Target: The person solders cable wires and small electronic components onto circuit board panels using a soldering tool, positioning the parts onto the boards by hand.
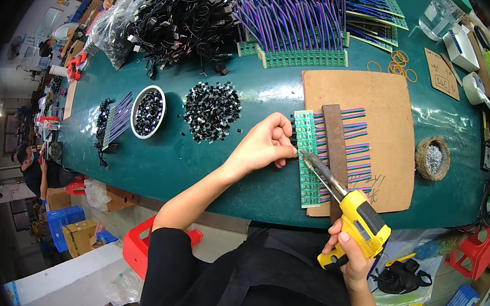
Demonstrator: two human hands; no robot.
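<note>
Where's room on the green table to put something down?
Bare table lies between the white bowl and the front edge; also between the brown card and woven bowl. The back is crowded with black cables and wired boards.

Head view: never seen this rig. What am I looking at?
No machine here: a person works with bare hands. The picture comes from a fisheye camera on their head, looking down, so straight edges bend.

The right hand holds a yellow soldering gun, its tip at a green circuit board. The left hand is at the board's left edge; whether it pinches a part is unclear. A brown bar lies across coloured wires on a cardboard sheet.

The green table also bears small black parts and a white bowl.
</note>
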